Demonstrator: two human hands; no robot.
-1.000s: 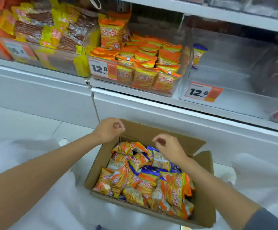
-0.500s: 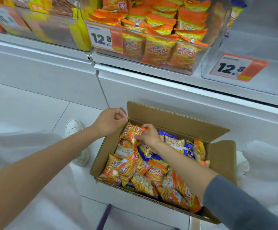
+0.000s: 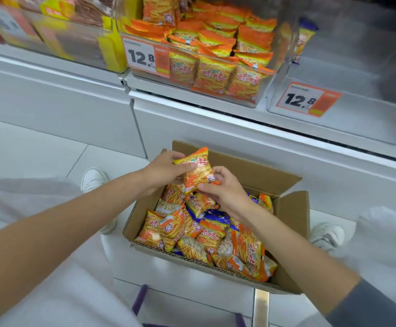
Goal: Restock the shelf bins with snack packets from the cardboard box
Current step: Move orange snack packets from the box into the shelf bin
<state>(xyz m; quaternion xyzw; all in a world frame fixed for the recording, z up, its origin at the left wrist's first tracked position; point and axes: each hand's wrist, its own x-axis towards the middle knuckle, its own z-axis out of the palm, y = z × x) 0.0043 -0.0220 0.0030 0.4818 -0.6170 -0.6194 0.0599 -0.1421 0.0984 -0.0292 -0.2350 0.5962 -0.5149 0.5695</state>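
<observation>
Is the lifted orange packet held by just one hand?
No, the left hand grips the orange packet at its left side and the right hand pinches its lower right corner, above the cardboard box.

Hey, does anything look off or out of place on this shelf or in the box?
No spills or damage. Only oddity: a lone blue-topped packet stands by the left wall of the near-empty right bin, beside the orange-packed middle bin.
</observation>
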